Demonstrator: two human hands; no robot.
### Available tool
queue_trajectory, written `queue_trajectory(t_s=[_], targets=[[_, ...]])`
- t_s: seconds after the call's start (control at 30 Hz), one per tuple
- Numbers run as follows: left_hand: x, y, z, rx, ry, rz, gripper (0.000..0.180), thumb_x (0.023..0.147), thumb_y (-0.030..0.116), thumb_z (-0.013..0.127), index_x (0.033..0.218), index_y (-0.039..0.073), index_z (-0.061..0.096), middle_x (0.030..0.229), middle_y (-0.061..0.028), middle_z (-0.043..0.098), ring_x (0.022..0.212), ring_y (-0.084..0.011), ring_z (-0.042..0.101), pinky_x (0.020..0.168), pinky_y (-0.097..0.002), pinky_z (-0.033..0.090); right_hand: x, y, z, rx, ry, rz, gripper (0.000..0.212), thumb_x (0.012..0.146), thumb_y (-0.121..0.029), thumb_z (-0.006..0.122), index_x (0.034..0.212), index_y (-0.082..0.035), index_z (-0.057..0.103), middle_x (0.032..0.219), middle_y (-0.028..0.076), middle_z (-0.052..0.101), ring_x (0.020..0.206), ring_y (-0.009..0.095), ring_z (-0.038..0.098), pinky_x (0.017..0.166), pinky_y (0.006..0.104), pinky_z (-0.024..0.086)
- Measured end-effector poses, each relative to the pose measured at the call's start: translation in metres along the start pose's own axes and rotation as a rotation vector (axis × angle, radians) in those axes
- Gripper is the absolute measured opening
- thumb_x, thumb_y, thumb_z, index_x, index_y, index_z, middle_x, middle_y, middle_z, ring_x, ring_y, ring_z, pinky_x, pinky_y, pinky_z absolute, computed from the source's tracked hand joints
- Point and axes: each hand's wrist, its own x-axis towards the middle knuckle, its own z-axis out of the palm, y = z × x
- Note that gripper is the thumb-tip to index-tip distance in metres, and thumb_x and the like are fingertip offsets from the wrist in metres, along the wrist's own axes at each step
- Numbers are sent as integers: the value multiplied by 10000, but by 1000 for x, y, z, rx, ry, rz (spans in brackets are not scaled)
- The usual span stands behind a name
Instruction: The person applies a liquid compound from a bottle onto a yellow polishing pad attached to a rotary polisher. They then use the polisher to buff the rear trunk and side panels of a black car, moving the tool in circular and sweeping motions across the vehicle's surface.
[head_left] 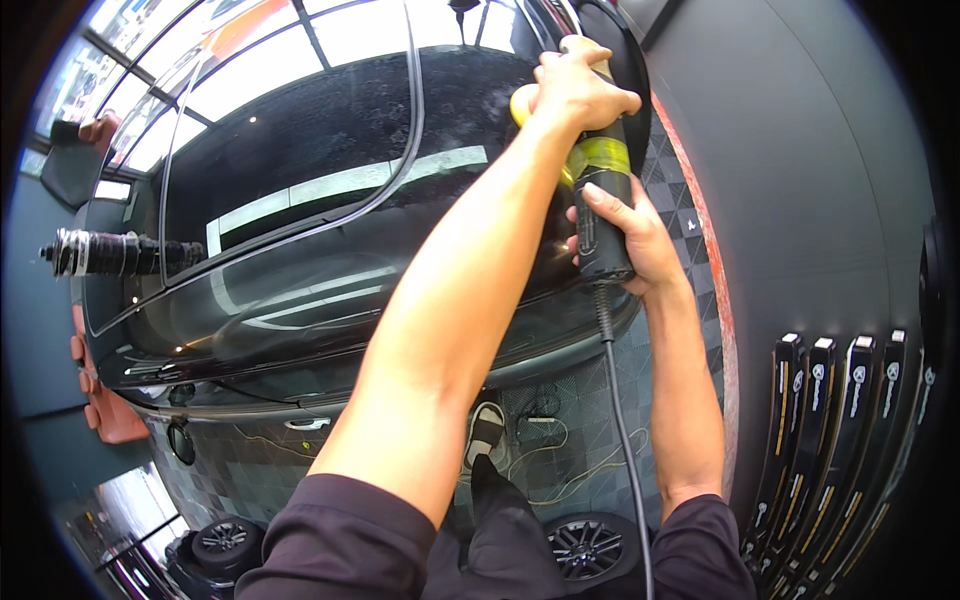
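Black power polisher [607,225], long axis running away from the person [440,300], corded end nearest, held at the right-hand end of the black car [300,300]; left hand [578,88] closes over its far end, right hand [648,238] wraps its near body, fingers partly hidden

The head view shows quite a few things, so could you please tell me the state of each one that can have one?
Power tool: held in both hands; whether it is running cannot be told.
Left hand: closed over the tool's front end.
Right hand: gripping its rear body.
Cord: attached at the tool's rear.
Black car: glossy, reflecting light.
Sandal: worn on a foot.
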Motion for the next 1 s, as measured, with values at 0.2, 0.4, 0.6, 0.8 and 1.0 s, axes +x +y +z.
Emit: queue_trajectory(t_s=[0.2,0.4,0.6,0.8,1.0], targets=[[13,-17,-16,-112,74,-23,841,584,377,873,1386,224,671,1411,-217,514,1346,-355,508,1092,-439,476,19,-14,18,-78,-8,99,532,857,-197,790,1255,-31,478,879,114,624,597,203,675,532,325,609],[-2,-43,-41,-205,130,-33,816,566,377,863,1356,261,696,1382,-242,517,1302,-377,540,1095,-446,490,8,-10,50,-126,-7,97,636,775,-137,834,1287,-30,473,900,83,613,587,180,655,541,314,591],[-17,-74,-77,-208,287,98,785,606,259,875,1346,67,696,1079,-160,745,905,-224,731,864,-331,588,16,7,73,-289,-78,-22,753,758,-158,851,1368,0,439,949,71,608,699,174,667,602,313,592],[-51,-86,-89,-487,252,52,742,603,203,873,1295,-5,700,1028,-162,733,831,-212,720,804,-340,593,2,25,80,-558,-53,-146,1014,740,-172,842,1573,12,295,1006,82,640,760,146,652,673,309,562],[-34,-60,-44,-337,233,126,783,587,239,887,1312,12,695,1063,-165,719,893,-223,706,863,-340,577,-9,16,38,-312,-34,-26,936,749,-168,875,1508,-7,352,982,87,626,693,172,668,582,313,584]])
